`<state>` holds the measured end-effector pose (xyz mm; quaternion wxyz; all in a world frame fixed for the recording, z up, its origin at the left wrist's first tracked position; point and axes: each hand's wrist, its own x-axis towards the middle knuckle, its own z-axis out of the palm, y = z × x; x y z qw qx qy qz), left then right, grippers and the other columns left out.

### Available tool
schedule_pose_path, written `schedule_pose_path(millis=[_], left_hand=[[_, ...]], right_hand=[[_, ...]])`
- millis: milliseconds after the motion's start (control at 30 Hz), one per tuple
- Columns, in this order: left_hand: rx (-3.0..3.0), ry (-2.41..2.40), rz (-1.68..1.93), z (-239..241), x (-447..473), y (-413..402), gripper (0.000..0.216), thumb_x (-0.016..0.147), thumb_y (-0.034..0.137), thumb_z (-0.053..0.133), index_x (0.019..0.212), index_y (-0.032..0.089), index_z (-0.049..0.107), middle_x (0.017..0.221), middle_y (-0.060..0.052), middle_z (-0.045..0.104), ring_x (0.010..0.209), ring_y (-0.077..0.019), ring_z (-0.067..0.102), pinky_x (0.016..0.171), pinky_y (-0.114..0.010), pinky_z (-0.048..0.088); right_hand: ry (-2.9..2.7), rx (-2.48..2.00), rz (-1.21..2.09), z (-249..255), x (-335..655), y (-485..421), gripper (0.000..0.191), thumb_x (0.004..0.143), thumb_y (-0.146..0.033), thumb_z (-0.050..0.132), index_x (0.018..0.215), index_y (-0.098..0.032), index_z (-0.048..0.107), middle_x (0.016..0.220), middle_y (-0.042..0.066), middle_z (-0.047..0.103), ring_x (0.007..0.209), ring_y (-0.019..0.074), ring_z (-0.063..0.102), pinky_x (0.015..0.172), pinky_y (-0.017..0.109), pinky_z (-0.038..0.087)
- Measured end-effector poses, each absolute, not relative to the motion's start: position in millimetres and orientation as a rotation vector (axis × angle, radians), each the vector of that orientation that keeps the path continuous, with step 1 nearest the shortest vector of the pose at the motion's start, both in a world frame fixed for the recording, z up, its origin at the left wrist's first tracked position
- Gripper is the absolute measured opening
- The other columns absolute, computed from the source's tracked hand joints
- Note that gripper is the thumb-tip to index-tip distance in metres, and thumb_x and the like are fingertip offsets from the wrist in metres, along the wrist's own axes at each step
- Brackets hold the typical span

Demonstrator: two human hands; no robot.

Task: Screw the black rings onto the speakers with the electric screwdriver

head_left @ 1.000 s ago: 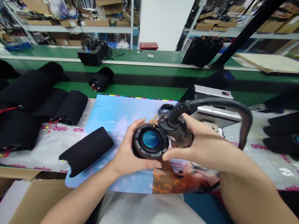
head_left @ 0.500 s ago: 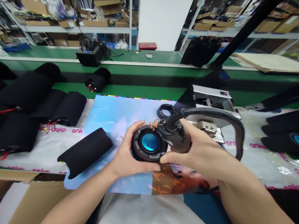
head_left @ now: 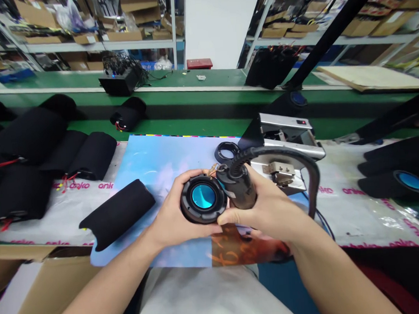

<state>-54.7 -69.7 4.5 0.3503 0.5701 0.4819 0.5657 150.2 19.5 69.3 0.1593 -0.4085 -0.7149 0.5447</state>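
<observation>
My left hand [head_left: 172, 215] is wrapped around a round black speaker driver [head_left: 203, 198] with a shiny blue centre, held face-up above a blue printed sheet [head_left: 164, 164]. My right hand [head_left: 268, 210] grips a black corded power tool [head_left: 237, 188], its tip resting at the driver's upper right rim. The tool's thick black cable [head_left: 301, 159] arches off to the right. A black ring part [head_left: 226, 152] lies just behind the tool.
A black fabric speaker sleeve [head_left: 116, 213] lies left of my hands, several more [head_left: 54, 141] are piled at far left. A metal fixture [head_left: 286, 143] stands behind on the right. Speakers with blue ends [head_left: 403, 182] lie at right. A green conveyor [head_left: 193, 106] runs behind.
My hands, the driver and the tool have kept their grip and drifted slightly left and up in the picture as my head moved. The tool stays at the driver's rim.
</observation>
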Motion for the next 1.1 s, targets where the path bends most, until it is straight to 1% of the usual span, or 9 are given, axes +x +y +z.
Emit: schedule_pose_path(millis=[100,267,367,467,600,667,767,900,1100], left_hand=[[1.459,1.226,1.449,4.8,-56.8,-69.3,0.103,0.059,0.052,0.107,0.144,0.027,0.054,0.146,-0.014,0.07,0.136,-0.0375,0.07,0.119,-0.053,0.056],[1.365,1.078,1.445,-0.1,-62.6,-70.7,0.111,0.058,0.07,0.1,0.151,0.029,0.056,0.151,-0.012,0.068,0.14,-0.0393,0.066,0.122,-0.052,0.053],[1.376,1.152,1.468,-1.5,-61.7,-72.0,0.095,0.075,0.065,0.094,0.154,0.031,0.056,0.153,-0.01,0.067,0.141,-0.0376,0.066,0.123,-0.051,0.051],[1.448,1.206,1.479,0.3,-59.4,-73.8,0.083,0.08,0.059,0.092,0.151,0.03,0.06,0.151,-0.01,0.068,0.139,-0.0377,0.067,0.121,-0.051,0.053],[1.521,1.188,1.494,1.6,-59.5,-77.1,0.082,0.078,0.058,0.094,0.147,0.029,0.061,0.142,-0.011,0.073,0.129,-0.0349,0.073,0.111,-0.046,0.06],[1.578,1.168,1.493,0.2,-61.1,-78.7,0.081,0.08,0.058,0.093,0.148,0.03,0.059,0.145,-0.011,0.071,0.129,-0.0325,0.073,0.11,-0.042,0.059],[1.691,1.128,1.519,-2.7,-64.6,-79.9,0.084,0.08,0.063,0.092,0.15,0.032,0.059,0.145,-0.009,0.071,0.13,-0.0299,0.073,0.111,-0.038,0.057],[1.724,1.205,1.516,-2.3,-67.8,-75.2,0.081,0.079,0.061,0.092,0.146,0.028,0.063,0.138,-0.01,0.075,0.126,-0.031,0.074,0.108,-0.039,0.058],[1.731,1.246,1.511,0.7,-54.1,-58.8,0.074,0.083,0.059,0.089,0.143,0.025,0.064,0.132,-0.009,0.077,0.12,-0.0305,0.077,0.105,-0.038,0.059]], right_hand=[[-2.027,-1.106,1.576,66.4,152.2,22.8,0.071,0.067,-0.042,0.099,0.128,-0.028,0.065,0.115,0.002,0.073,0.099,0.0247,0.071,0.079,0.033,0.063],[-2.06,-1.055,1.578,70.8,153.3,23.1,0.07,0.074,-0.042,0.095,0.135,-0.03,0.064,0.117,0.003,0.073,0.101,0.025,0.072,0.08,0.034,0.063],[-2.126,-1.09,1.508,76.7,150.9,21.2,0.062,0.074,-0.038,0.094,0.129,-0.033,0.066,0.109,-0.003,0.073,0.094,0.0194,0.068,0.077,0.028,0.056],[-2.129,-1.076,1.522,79.4,150.4,20.0,0.049,0.073,-0.034,0.094,0.114,-0.031,0.069,0.091,-0.007,0.07,0.082,0.0152,0.063,0.07,0.024,0.048],[-1.945,-1.034,1.538,82.0,165.9,20.2,0.06,0.065,-0.033,0.101,0.116,-0.029,0.07,0.092,-0.006,0.072,0.083,0.0163,0.068,0.074,0.026,0.056],[-1.69,-0.945,1.487,88.3,182.1,21.7,0.061,0.067,-0.039,0.104,0.115,-0.028,0.067,0.089,-0.004,0.074,0.073,0.0164,0.069,0.074,0.028,0.059],[-1.256,-0.749,1.226,104.8,209.6,27.2,0.063,0.071,-0.057,0.101,0.106,-0.026,0.058,0.083,-0.003,0.074,0.054,0.0146,0.061,0.057,0.028,0.053],[-1.015,-0.646,0.88,121.5,235.3,39.4,0.069,0.07,-0.066,0.099,0.098,-0.026,0.05,0.066,-0.006,0.057,0.055,0.014,0.057,0.053,0.026,0.047],[-1.141,-0.767,0.926,110.2,229.2,57.5,0.077,0.067,-0.088,0.087,0.094,-0.027,0.049,0.063,-0.006,0.054,0.05,0.0149,0.054,0.05,0.03,0.048]])
